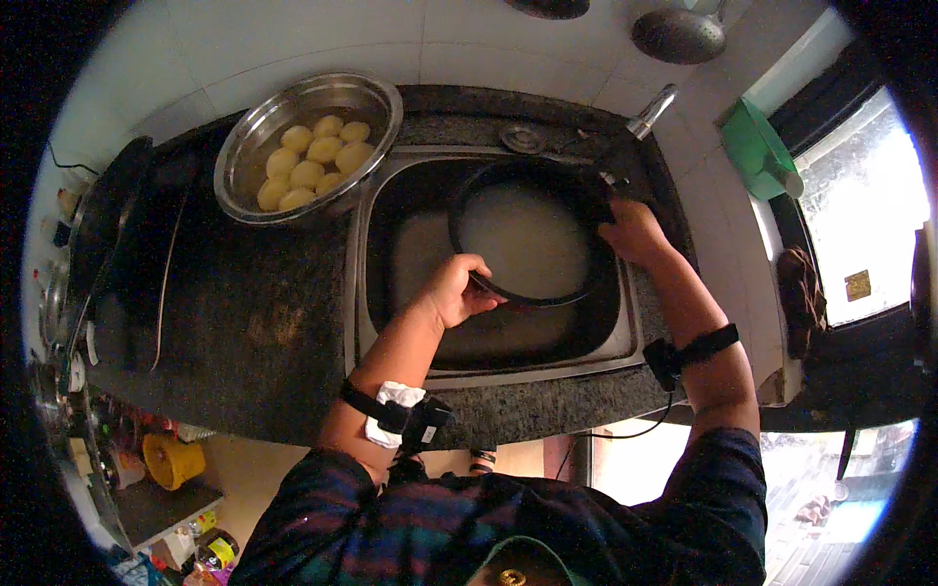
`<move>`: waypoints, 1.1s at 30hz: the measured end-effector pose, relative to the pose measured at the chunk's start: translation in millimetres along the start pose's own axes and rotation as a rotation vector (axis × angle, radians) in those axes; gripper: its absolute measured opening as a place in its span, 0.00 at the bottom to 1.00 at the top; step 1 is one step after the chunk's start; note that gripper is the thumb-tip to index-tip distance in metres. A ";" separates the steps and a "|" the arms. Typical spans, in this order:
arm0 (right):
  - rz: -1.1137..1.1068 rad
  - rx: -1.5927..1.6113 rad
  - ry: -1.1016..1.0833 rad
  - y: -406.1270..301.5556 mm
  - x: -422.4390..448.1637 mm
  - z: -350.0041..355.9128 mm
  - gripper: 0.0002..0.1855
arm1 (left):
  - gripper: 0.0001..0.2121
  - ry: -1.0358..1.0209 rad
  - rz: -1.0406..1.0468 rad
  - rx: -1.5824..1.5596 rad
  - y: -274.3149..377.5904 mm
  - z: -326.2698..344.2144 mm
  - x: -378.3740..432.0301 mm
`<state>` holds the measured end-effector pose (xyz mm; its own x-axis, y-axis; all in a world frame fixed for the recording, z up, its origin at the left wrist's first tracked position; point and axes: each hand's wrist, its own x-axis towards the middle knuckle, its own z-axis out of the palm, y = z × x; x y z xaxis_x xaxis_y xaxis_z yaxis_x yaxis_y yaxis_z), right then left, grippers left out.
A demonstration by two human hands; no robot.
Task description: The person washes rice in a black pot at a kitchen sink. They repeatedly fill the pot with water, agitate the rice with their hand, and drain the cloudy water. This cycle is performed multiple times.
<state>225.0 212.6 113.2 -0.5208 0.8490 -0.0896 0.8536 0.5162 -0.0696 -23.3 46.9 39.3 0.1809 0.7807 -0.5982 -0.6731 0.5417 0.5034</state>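
Note:
A round dark pan (542, 300) with cloudy, pale liquid inside is held over the steel sink (629, 315). My left hand (462, 289) grips its near left rim, thumb over the edge and fingers beneath. At the right side, my right hand (636, 231) is closed around the pan's dark handle area, partly hidden in shadow. Back left of the sink, a steel bowl (234, 172) holds several peeled potatoes (308, 174) in what looks like water.
A chrome faucet (652, 113) rises behind the right hand. A metal strainer-like lid (522, 139) lies on the back ledge. Skimmers (678, 35) hang on the tiled wall. A green plastic container (758, 150) is at the right, and a dark stove top (135, 256) at the left.

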 end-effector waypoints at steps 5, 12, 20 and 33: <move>0.076 0.088 0.092 -12.6 -35.7 -16.4 0.16 | 0.13 -0.097 0.011 0.073 7.4 -5.4 -4.2; 0.126 0.068 0.207 -38.3 -73.5 -38.4 0.18 | 0.13 -0.097 0.127 0.257 25.9 4.8 -48.0; -0.071 0.107 0.168 -97.6 -103.1 -53.6 0.19 | 0.13 -0.007 0.162 0.460 34.9 -22.8 -155.2; -0.322 0.177 -0.168 -207.1 -100.3 -19.5 0.16 | 0.14 0.280 0.262 0.382 -6.6 -100.0 -262.3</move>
<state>100.7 22.8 156.0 -0.7683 0.6095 -0.1956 0.6391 0.7129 -0.2889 -138.1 -192.6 130.6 -0.1907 0.8201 -0.5395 -0.3522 0.4558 0.8174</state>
